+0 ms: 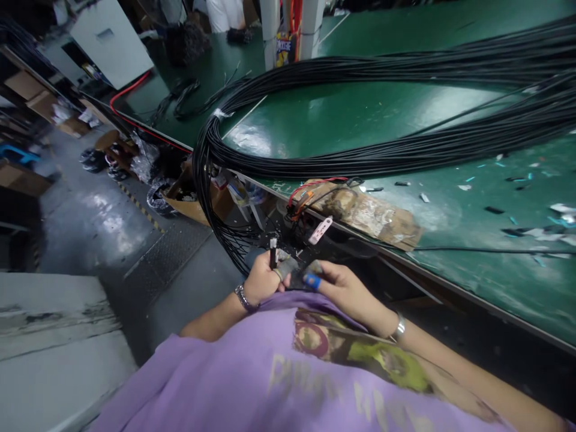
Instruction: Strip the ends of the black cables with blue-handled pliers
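Observation:
My left hand, with a metal watch at the wrist, is closed in front of the purple shirt. A short black piece with a pale tip sticks up out of its fist; whether it is a cable end or a tool I cannot tell. Close to its right, my right hand has thumb and fingers drawn together, with blue tape around the thumb. Anything in that pinch is too blurred to make out. Grey wraps cover some fingertips. Black cables hang off the table edge down toward my left hand.
A long coil of black cable lies across the green table. Near its edge are a taped cardboard strip, red wires and a white power strip. Cable scraps litter the right side. Boxes and a stool stand on the left floor.

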`<state>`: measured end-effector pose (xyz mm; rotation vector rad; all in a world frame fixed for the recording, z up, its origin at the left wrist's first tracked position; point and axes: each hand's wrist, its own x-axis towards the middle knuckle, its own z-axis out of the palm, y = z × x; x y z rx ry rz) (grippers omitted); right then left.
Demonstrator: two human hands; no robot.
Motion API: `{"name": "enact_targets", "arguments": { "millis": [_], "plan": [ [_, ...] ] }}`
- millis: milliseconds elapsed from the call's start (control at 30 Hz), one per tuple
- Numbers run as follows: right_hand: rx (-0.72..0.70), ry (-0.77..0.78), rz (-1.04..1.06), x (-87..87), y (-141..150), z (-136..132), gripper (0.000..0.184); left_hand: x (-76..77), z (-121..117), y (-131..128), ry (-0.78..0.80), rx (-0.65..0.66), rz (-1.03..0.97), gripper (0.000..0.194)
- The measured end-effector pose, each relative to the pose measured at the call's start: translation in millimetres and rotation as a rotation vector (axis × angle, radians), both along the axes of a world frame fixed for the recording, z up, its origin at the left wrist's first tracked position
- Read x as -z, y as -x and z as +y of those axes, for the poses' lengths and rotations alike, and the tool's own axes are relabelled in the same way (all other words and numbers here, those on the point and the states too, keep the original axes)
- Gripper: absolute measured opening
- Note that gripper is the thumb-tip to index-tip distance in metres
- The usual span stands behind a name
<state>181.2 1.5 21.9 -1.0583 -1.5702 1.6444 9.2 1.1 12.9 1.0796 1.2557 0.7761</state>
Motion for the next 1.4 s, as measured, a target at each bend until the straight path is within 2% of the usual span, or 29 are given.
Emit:
{"name": "enact_targets", "arguments": {
  "millis": [67,133,267,467,567,733,867,967,1167,1300,1400],
  "plan": [
    [0.120,-0.032,-0.042,1.5,-3.3,3.0,0.034,1.3,-1.1,1.4,0.029,-0.013,-0.030,0.045],
    [0.155,-0.106,-0.091,3.7,-6.2,4.8,0.033,2.8,-2.5,2.1,0.051,-0.022,-0.057,0.046],
    [0.093,-0.224,-0.177,4.9,-7.8,3.4,0.028,1.6,-4.7,0.9,0.057,-0.052,-0.086,0.046],
    [0.032,-0.272,-0.168,4.5,-5.1,-1.1,0.025,-3.2,-7.8,-2.3,-0.011,-0.154,-0.038,0.043],
    [0.051,-0.274,-0.173,7.2,-6.4,-1.7,0.023,1.8,-11.5,-1.8,-0.078,-0.148,0.036,0.037],
    [0.082,-0.333,-0.226,9.0,-11.2,-1.7,0.022,15.1,-15.8,1.8,-0.284,-0.110,0.179,0.024],
    [0.099,-0.379,-0.279,8.8,-13.7,-2.3,0.021,14.0,-15.7,2.2,-0.354,-0.090,0.228,0.024],
    [0.128,-0.309,-0.230,7.9,-13.2,-2.6,0.021,11.6,-15.5,2.6,-0.403,-0.082,0.275,0.021],
    [0.195,0.050,-0.021,3.6,-6.7,-1.2,0.028,16.8,-17.7,4.7,-0.575,-0.010,0.449,0.005],
    [0.191,0.137,0.022,4.1,-1.8,0.3,0.032,16.3,-17.9,3.7,-0.533,-0.016,0.421,0.006],
    [0.157,0.163,0.057,5.5,0.2,0.6,0.032,10.5,-16.0,1.9,-0.403,-0.007,0.267,0.017]
  ]
}}
